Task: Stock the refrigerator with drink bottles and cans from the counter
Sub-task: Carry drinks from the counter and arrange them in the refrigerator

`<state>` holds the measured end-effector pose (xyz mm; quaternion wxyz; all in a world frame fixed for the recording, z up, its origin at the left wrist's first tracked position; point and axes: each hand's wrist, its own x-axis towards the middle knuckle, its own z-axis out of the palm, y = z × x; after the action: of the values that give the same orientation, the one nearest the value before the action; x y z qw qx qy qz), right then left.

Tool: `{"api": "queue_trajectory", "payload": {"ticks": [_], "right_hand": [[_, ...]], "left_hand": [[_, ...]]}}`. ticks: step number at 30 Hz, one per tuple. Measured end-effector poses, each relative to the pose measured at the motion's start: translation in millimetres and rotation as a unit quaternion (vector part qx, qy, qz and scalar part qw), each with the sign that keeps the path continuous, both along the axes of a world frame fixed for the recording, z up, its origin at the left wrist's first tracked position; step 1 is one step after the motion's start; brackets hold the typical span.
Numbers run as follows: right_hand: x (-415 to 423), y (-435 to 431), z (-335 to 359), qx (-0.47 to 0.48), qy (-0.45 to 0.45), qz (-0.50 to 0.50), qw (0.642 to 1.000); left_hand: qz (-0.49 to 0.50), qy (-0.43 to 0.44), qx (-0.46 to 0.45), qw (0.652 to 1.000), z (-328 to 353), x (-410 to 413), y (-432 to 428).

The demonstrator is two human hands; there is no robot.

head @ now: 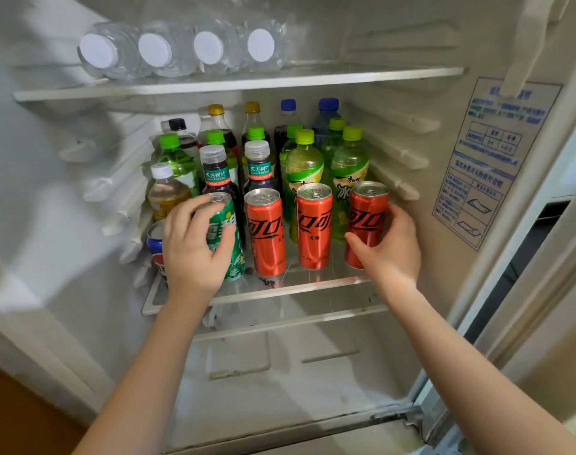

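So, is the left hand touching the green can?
Touching. The head view shows the left hand curled round the green can, thumb across its front.

The open white refrigerator [395, 152] fills the frame. On its glass middle shelf [313, 285], a front row of slim aluminium cans stands upright. At centre left is a green can [229, 247], gripped by the left hand [191, 254]. To its right are two red cans [267, 231], then a third red can [367, 218] held by the right hand [393, 249]. A blue can [154, 244] sits at the row's left end, partly hidden. Behind them stand upright plastic bottles: green-capped green bottles [304, 165], two dark tea bottles [214, 174] and dark cola bottles [252, 123] at the back. On the upper shelf [362, 75], four clear water bottles [155, 50] lie on their sides, white caps facing outward.
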<state>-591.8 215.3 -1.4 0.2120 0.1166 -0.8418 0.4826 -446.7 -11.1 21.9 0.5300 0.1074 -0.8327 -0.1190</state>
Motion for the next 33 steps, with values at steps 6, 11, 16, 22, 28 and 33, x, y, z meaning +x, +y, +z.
{"api": "queue_trajectory", "payload": {"ticks": [6,11,16,22,28,33], "right_hand": [[-12,0,-2,0.031,0.027,0.043,0.998],[-12,-1,-5,-0.01,0.02,0.056,0.998],[-14,-4,-5,-0.004,0.024,0.036,0.999],[-15,-6,-8,0.0,0.036,0.034,0.999],[-11,-5,-17,0.002,-0.004,0.043,0.999],[3,-2,-42,0.003,-0.033,0.058,0.998]], "left_hand": [[0.006,-0.004,-0.058,0.998,-5,-1,-8],[0.016,-0.007,-0.066,0.998,-4,0,-11],[0.084,0.002,-0.044,0.995,-11,1,-7],[0.051,0.087,0.139,0.985,-32,9,-4],[0.015,0.1,0.378,0.92,-60,13,-6],[0.035,0.063,0.372,0.925,-66,16,-15]]}}
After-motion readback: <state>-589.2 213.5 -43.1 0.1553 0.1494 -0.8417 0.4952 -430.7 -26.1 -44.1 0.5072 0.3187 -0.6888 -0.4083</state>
